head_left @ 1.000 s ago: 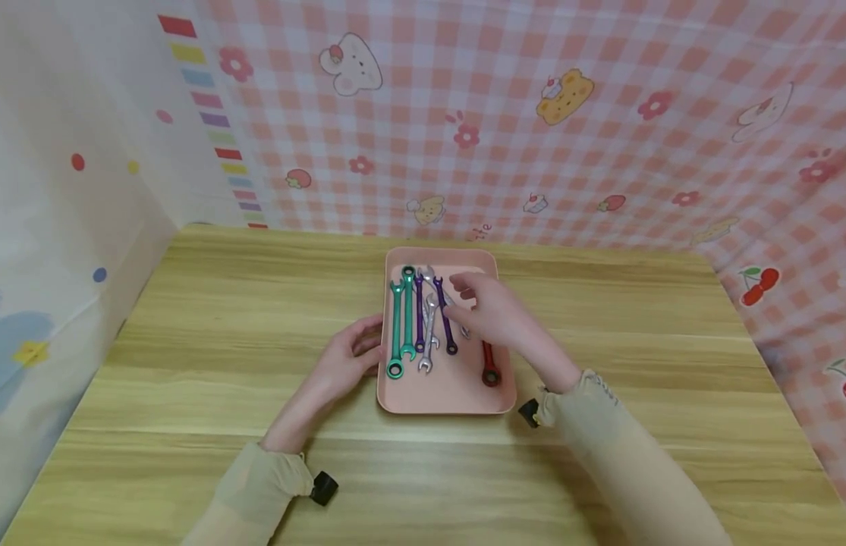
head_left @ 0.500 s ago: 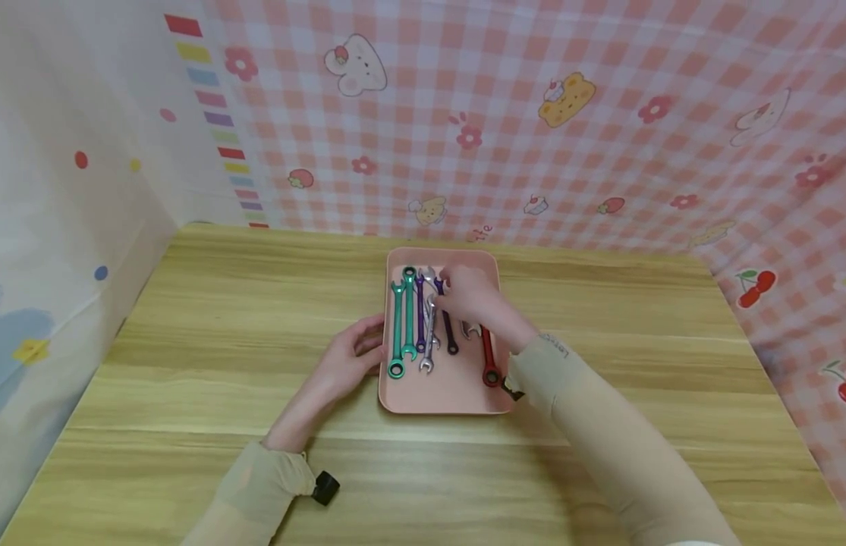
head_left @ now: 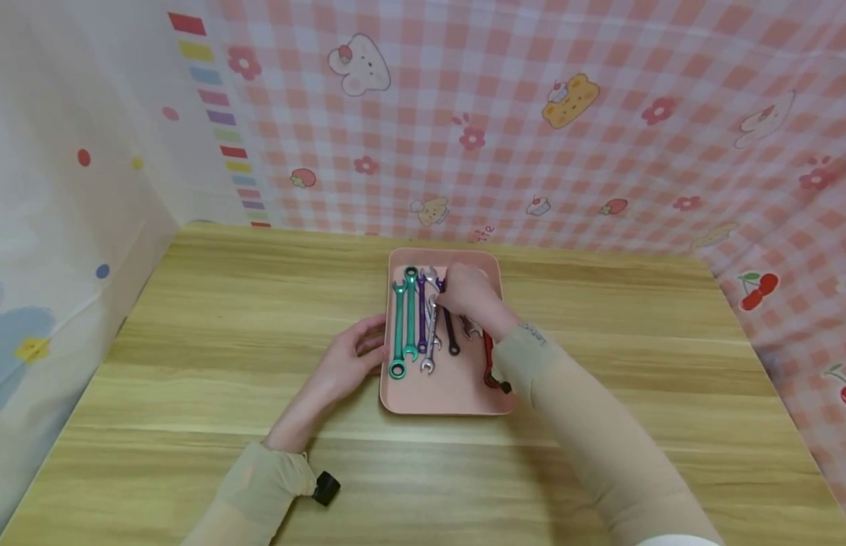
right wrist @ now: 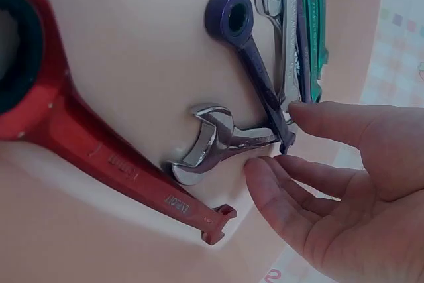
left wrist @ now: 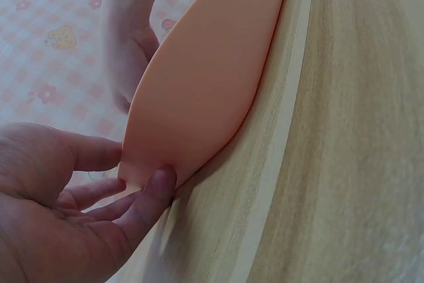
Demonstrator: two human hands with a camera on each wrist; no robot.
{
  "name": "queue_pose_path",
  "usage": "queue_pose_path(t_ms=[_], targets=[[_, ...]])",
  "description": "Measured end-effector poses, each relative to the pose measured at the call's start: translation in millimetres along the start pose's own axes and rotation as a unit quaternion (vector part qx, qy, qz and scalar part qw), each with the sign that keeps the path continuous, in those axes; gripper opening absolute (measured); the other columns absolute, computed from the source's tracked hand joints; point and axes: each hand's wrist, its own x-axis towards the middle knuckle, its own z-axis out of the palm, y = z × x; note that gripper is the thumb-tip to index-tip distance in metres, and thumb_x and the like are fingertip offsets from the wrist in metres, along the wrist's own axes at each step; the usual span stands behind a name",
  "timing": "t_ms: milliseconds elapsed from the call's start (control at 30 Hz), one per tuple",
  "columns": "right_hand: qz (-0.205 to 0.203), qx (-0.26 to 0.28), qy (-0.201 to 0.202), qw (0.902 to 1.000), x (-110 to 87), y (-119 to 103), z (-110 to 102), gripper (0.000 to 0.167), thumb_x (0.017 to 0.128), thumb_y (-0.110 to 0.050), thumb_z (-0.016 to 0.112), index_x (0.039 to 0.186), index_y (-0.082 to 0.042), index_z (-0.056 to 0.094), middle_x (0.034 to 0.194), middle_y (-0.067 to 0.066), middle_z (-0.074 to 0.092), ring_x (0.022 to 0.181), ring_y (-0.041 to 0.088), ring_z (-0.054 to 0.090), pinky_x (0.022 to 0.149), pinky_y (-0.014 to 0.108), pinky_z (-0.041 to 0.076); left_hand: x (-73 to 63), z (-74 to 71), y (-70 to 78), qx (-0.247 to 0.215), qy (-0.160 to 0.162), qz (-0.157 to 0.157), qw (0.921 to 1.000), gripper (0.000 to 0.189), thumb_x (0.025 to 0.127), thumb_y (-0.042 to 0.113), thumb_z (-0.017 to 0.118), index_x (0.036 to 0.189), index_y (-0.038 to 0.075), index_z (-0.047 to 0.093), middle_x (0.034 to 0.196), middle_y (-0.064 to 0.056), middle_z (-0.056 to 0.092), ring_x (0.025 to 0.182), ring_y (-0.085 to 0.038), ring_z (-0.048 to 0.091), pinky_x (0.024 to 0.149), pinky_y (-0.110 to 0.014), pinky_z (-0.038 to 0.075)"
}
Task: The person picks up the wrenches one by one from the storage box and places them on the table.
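A pink tray (head_left: 429,402) holds several combination wrenches. My left hand (head_left: 344,358) rests its fingertips against the tray's left outer wall, as the left wrist view also shows. My right hand (head_left: 472,292) reaches into the tray; in the right wrist view its thumb and fingers pinch the open end of a purple wrench (right wrist: 255,64). That wrench crosses a silver wrench (right wrist: 222,140), which lies close to my fingertips. Two green wrenches (head_left: 398,326) lie along the left wall, beside another purple wrench (head_left: 423,315) and a silver one (head_left: 431,337). My hand hides the far ends.
A red wrench (right wrist: 126,157) lies along the tray's right side, partly under my right sleeve (head_left: 532,364) in the head view. The tray stands on a wooden table (head_left: 259,303). A pink checked cloth (head_left: 423,136) hangs behind the table.
My right hand has come down into the tray from above its right part, and its fingers have closed in around the purple wrench's far end. My left hand stays at the tray's side.
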Motion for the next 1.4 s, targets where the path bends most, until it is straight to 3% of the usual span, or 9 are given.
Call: queue_pose_path(t_ms=[133, 267, 533, 833, 1000, 1167, 1267, 1400], targets=[[-0.012, -0.026, 0.02, 0.9994, 1.4, -1, 2, 0.014, 0.099, -0.02, 0.071, 0.096, -0.006, 0.071, 0.077, 0.004, 0.068, 0.062, 0.016, 0.063, 0.06, 0.026, 0.048, 0.7, 0.1, -0.5, 0.002, 0.0, 0.002, 1.0, 0.058, 0.104, 0.001, 0.056, 0.16, 0.002, 0.039, 0.16, -0.026, 0.048, 0.145, -0.043, 0.054, 0.108, -0.043, 0.06], [-0.019, -0.051, 0.032, 0.998, 3.8, -2, 2, 0.015, 0.097, -0.017, 0.071, 0.085, -0.008, 0.069, 0.072, 0.002, 0.067, 0.062, 0.016, 0.061, 0.064, 0.028, 0.043, 0.7, 0.4, -0.6, 0.001, 0.0, 0.004, 1.0, 0.058, 0.104, 0.001, 0.055, 0.16, 0.001, 0.038, 0.16, -0.026, 0.048, 0.145, -0.043, 0.053, 0.109, -0.043, 0.059], [0.003, -0.017, 0.025, 0.9995, 8.8, -1, 1, 0.009, 0.099, -0.012, 0.068, 0.098, -0.003, 0.069, 0.083, 0.006, 0.066, 0.066, 0.016, 0.06, 0.053, 0.021, 0.046, 0.0, 0.6, 0.3, -0.006, -0.005, 0.004, 1.0, 0.058, 0.105, 0.0, 0.054, 0.16, 0.001, 0.037, 0.16, -0.027, 0.048, 0.145, -0.043, 0.053, 0.108, -0.043, 0.06], [0.02, -0.011, 0.02, 0.9995, 13.5, 1, 2, 0.012, 0.096, -0.015, 0.072, 0.097, -0.003, 0.07, 0.08, 0.006, 0.066, 0.063, 0.015, 0.061, 0.051, 0.021, 0.046, 0.5, 0.9, 1.2, -0.006, 0.001, -0.008, 0.9999, 0.059, 0.105, 0.001, 0.056, 0.161, 0.004, 0.038, 0.16, -0.025, 0.05, 0.145, -0.041, 0.055, 0.107, -0.042, 0.061], [0.024, 0.009, 0.028, 0.9993, 12.4, 3, 2, 0.018, 0.095, -0.017, 0.075, 0.082, -0.008, 0.066, 0.074, 0.002, 0.063, 0.062, 0.014, 0.059, 0.052, 0.021, 0.046, -0.2, 0.6, 0.8, -0.007, -0.001, -0.004, 1.0, 0.057, 0.105, 0.001, 0.055, 0.16, 0.002, 0.038, 0.16, -0.026, 0.049, 0.145, -0.042, 0.054, 0.107, -0.042, 0.061], [0.01, 0.026, 0.048, 0.9985, 12.5, 6, 0, 0.044, 0.097, -0.011, 0.067, 0.059, -0.014, 0.045, 0.053, -0.005, 0.04, 0.049, 0.01, 0.046, 0.047, 0.02, 0.038, 0.1, 0.2, -0.4, -0.008, -0.003, 0.003, 1.0, 0.057, 0.105, 0.0, 0.054, 0.16, 0.001, 0.038, 0.159, -0.027, 0.048, 0.145, -0.043, 0.053, 0.106, -0.042, 0.061], [-0.001, 0.013, 0.067, 0.9977, 12.0, 8, -3, 0.05, 0.097, -0.012, 0.064, 0.055, -0.016, 0.037, 0.05, -0.007, 0.03, 0.05, 0.011, 0.04, 0.054, 0.022, 0.036, 0.5, 0.0, -0.7, -0.009, -0.004, 0.006, 0.9999, 0.057, 0.105, 0.0, 0.054, 0.16, 0.0, 0.038, 0.159, -0.028, 0.048, 0.145, -0.044, 0.053, 0.106, -0.042, 0.061], [-0.014, 0.013, 0.09, 0.9958, 11.0, 11, -8, 0.043, 0.096, -0.017, 0.067, 0.059, -0.016, 0.046, 0.057, -0.006, 0.04, 0.063, 0.015, 0.047, 0.067, 0.024, 0.037, 0.8, 0.2, -0.9, -0.01, -0.004, 0.005, 0.9999, 0.058, 0.105, 0.0, 0.055, 0.16, 0.0, 0.037, 0.16, -0.028, 0.048, 0.145, -0.044, 0.053, 0.106, -0.042, 0.061]])
